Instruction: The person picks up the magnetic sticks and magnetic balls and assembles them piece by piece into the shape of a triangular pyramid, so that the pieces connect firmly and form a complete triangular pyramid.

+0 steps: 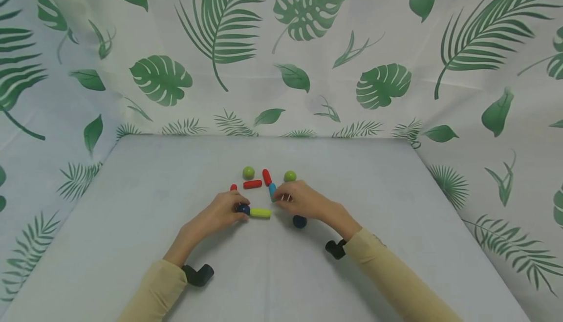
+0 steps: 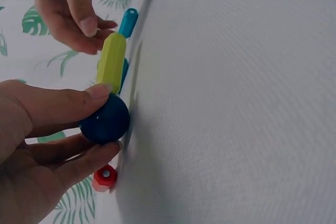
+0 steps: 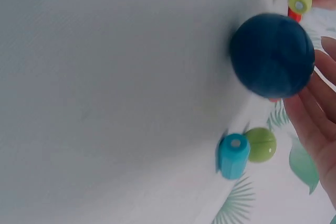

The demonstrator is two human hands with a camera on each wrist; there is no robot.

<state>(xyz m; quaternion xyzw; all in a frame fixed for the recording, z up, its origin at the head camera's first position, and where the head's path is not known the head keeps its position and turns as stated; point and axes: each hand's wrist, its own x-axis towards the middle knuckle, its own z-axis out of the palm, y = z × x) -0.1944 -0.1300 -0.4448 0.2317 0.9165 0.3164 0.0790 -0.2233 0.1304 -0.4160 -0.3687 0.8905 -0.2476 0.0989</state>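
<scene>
Between the thumb and fingers of your left hand (image 1: 224, 209) you gripped one dark blue ball (image 2: 109, 121), just left of the centre line, low over the table (image 1: 268, 273). Your thumb lay by the spot where the ball met the one yellow-green rod (image 1: 261, 213), which pointed to three o'clock.

Your right hand (image 1: 303, 200) also stood at three o'clock from the held ball, its fingers curved beside the near end of a turquoise rod (image 1: 272, 191); whether they pinched it, I could not tell. The second of two dark blue balls, the loose one (image 1: 300, 222), sat just under that hand.

Taking the held ball as the dial's middle, you had three red rods: one at eleven o'clock, partly hidden (image 1: 233, 187), and two towards one o'clock, a nearer one (image 1: 252, 184) and a farther one (image 1: 266, 177) whose end met the turquoise rod. Two green balls lay beyond, a left one (image 1: 248, 172) at twelve and a right one (image 1: 290, 176) at two. Hidden parts left the turquoise count uncertain.

Outward from there came your two beige sleeves, two black wrist pieces, and the leaf-print cloth (image 1: 325, 87) beyond the table at twelve.
</scene>
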